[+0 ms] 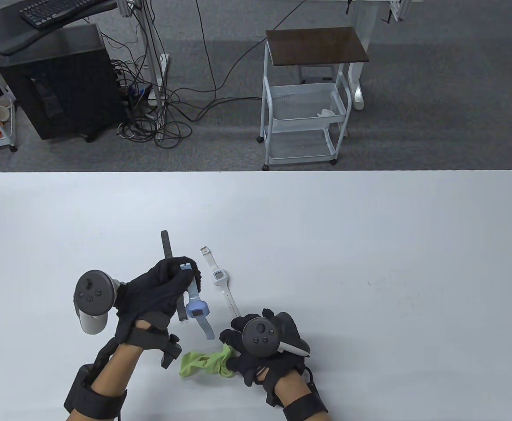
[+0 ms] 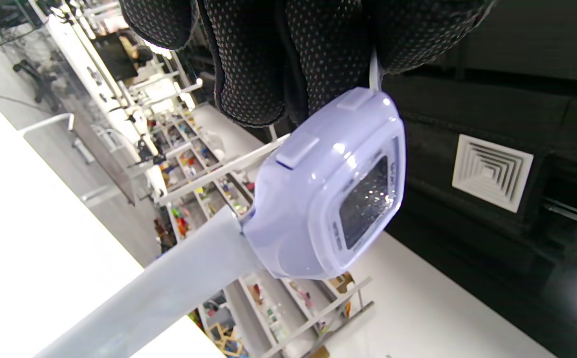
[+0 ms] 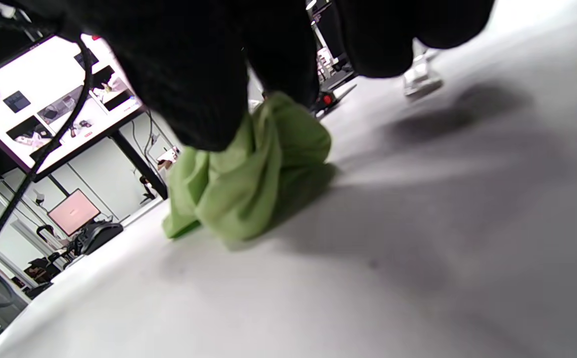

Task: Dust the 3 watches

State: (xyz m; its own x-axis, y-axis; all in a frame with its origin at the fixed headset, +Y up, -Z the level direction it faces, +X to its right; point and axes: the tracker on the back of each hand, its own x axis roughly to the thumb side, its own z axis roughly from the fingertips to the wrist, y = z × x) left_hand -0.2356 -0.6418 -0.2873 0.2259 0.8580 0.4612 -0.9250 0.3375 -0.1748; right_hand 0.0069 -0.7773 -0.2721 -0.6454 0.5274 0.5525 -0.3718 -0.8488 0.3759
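Note:
My left hand [image 1: 174,285] grips the strap of a pale blue watch [image 1: 196,309] and holds it lifted above the table; its square face [image 2: 348,199] fills the left wrist view, hanging below my gloved fingers [image 2: 253,54]. A dark grey watch [image 1: 167,247] lies partly under that hand. A white watch [image 1: 219,277] lies flat to the right of it. My right hand [image 1: 247,346] pinches a green cloth [image 1: 203,364] that rests crumpled on the table; in the right wrist view the green cloth [image 3: 248,174] hangs from my fingers [image 3: 194,84].
The white table [image 1: 370,245] stretches far to the right and back. Beyond its far edge stand a white wire cart [image 1: 306,118] and a black computer case [image 1: 58,83] among cables on the floor.

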